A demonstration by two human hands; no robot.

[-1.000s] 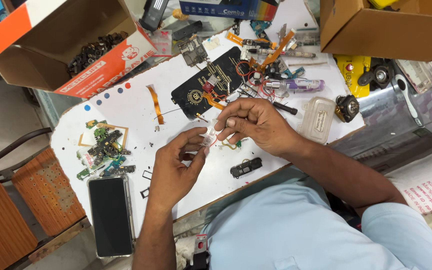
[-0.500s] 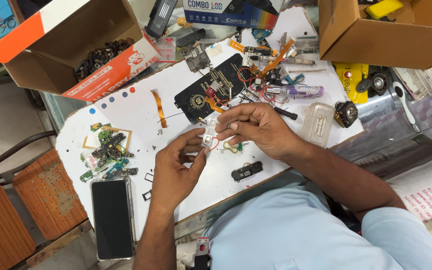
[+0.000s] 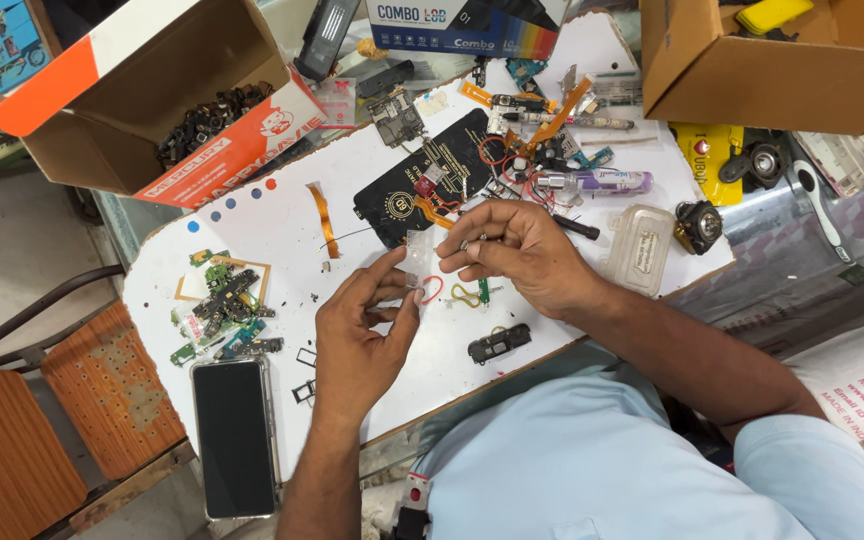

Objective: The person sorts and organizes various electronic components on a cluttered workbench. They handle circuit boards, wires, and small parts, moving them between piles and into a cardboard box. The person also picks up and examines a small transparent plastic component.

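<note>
Fingers of my left hand (image 3: pixel 362 335) and right hand (image 3: pixel 517 250) pinching small clear plastic piece (image 3: pixel 418 255) mid-board, white board (image 3: pixel 282 215), phone (image 3: pixel 235 437) at its near-left corner, loose green boards (image 3: pixel 222 305) along left edge.

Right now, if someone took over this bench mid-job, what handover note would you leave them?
Left hand: pinches a small clear plastic piece over the white board.
Right hand: fingertips closed beside that piece; anything between them is too small to tell.
Nearby: red wire loop, opened black phone back, small black module, smartphone at the left edge.
Done: phone back is open.
Left: parts lie loose.
</note>
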